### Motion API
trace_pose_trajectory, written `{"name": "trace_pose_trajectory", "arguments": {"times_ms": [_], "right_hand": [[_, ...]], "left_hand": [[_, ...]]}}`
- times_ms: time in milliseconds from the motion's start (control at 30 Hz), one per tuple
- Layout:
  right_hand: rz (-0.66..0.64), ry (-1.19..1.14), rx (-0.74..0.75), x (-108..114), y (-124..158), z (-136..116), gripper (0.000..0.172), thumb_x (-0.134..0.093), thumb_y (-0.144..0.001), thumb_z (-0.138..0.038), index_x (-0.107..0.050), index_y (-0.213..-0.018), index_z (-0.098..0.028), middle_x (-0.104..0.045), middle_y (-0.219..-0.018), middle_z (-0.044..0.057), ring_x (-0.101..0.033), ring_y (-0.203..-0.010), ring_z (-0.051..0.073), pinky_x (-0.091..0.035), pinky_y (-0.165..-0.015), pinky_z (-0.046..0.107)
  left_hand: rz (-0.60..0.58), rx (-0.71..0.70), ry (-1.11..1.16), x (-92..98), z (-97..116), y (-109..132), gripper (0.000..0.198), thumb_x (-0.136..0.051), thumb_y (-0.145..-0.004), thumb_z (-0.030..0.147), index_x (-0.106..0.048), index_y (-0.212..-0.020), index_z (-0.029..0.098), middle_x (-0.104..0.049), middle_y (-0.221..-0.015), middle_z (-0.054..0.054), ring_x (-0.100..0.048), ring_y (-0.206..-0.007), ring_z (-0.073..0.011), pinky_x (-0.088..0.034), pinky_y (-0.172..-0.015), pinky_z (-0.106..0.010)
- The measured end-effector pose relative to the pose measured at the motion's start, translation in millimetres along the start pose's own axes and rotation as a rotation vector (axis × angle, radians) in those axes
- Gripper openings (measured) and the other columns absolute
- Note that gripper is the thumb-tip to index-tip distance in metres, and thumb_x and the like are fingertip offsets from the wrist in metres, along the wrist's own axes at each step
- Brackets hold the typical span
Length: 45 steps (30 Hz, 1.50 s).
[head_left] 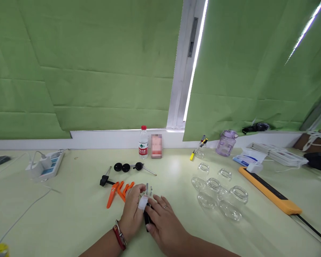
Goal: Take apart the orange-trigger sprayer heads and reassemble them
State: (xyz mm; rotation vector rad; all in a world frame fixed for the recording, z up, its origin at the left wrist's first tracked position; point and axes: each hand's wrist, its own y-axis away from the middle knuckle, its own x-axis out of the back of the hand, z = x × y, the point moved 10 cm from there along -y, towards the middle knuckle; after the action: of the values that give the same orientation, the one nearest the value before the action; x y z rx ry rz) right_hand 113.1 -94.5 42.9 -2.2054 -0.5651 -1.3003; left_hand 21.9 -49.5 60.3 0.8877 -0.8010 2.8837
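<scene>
From the head view, I see two hands meeting low over the pale green table (77, 221). The left hand (132, 210) and right hand (166, 225) grasp a slender black-and-silver part (147, 217) between them. Tiny silvery pieces (151, 190) lie just beyond the fingers. Flat orange pieces (112, 195) sit just left of the left hand; rounded, clear, see-through containers (207, 198) cluster well to the right.
</scene>
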Motion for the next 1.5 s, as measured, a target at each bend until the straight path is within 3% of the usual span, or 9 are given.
{"name": "trace_pose_trajectory", "arguments": {"times_ms": [133, 400, 667, 967, 1133, 1500], "right_hand": [[-0.199, 0.02, 0.058, -23.0, -0.4, -7.8, 0.067, -0.036, -0.088, -0.054, -0.016, -0.144, -0.023, -0.012, -0.152, 0.009, -0.001, -0.138, 0.035, -0.003, -0.109, 0.059], [-0.31, 0.01, 0.084, -29.7, 3.6, -3.3, 0.075, -0.036, -0.086, -0.057, -0.009, -0.145, -0.019, -0.007, -0.152, 0.013, -0.003, -0.138, 0.037, -0.001, -0.108, 0.06], [-0.245, 0.027, 0.008, -15.3, 16.6, 21.4, 0.071, -0.035, -0.088, -0.054, -0.008, -0.145, -0.022, -0.005, -0.152, 0.009, -0.001, -0.139, 0.033, -0.002, -0.11, 0.056], [-0.131, 0.178, -0.138, 0.8, -2.5, 93.1, 0.068, -0.031, -0.089, -0.055, -0.014, -0.145, -0.02, -0.01, -0.152, 0.01, -0.006, -0.139, 0.031, -0.006, -0.11, 0.054], [-0.122, 0.212, -0.147, 8.8, -20.3, 124.4, 0.067, -0.028, -0.089, -0.056, -0.018, -0.144, -0.019, -0.014, -0.151, 0.011, -0.01, -0.139, 0.03, -0.007, -0.11, 0.051], [-0.113, 0.226, -0.128, 13.3, -28.1, 134.1, 0.065, -0.027, -0.09, -0.055, -0.02, -0.144, -0.02, -0.016, -0.151, 0.01, -0.012, -0.139, 0.028, -0.007, -0.111, 0.048]], "left_hand": [[0.036, 0.017, -0.018, 3.8, -3.5, -1.4, 0.026, -0.034, -0.09, 0.033, -0.047, -0.108, 0.02, -0.054, -0.108, -0.009, -0.047, -0.105, -0.0252, -0.039, -0.091, -0.045], [-0.022, -0.044, -0.05, -2.8, 4.3, -2.7, 0.023, -0.034, -0.09, 0.03, -0.048, -0.104, 0.02, -0.054, -0.104, -0.009, -0.047, -0.102, -0.0253, -0.039, -0.089, -0.046], [-0.03, -0.093, -0.082, -3.9, 8.9, -1.4, 0.02, -0.036, -0.089, 0.028, -0.048, -0.104, 0.021, -0.055, -0.105, -0.01, -0.048, -0.101, -0.0262, -0.039, -0.089, -0.049], [-0.029, -0.14, -0.116, -5.3, 12.7, -0.3, 0.02, -0.039, -0.088, 0.024, -0.049, -0.105, 0.022, -0.056, -0.104, -0.009, -0.05, -0.1, -0.025, -0.039, -0.091, -0.047], [-0.043, -0.141, -0.121, -6.6, 13.5, 0.1, 0.02, -0.04, -0.087, 0.024, -0.05, -0.105, 0.022, -0.057, -0.104, -0.008, -0.05, -0.101, -0.0251, -0.04, -0.09, -0.045], [-0.073, -0.142, -0.127, -12.1, 10.3, -0.6, 0.02, -0.04, -0.088, 0.023, -0.048, -0.106, 0.022, -0.056, -0.105, -0.008, -0.048, -0.101, -0.0249, -0.04, -0.089, -0.044]]}}
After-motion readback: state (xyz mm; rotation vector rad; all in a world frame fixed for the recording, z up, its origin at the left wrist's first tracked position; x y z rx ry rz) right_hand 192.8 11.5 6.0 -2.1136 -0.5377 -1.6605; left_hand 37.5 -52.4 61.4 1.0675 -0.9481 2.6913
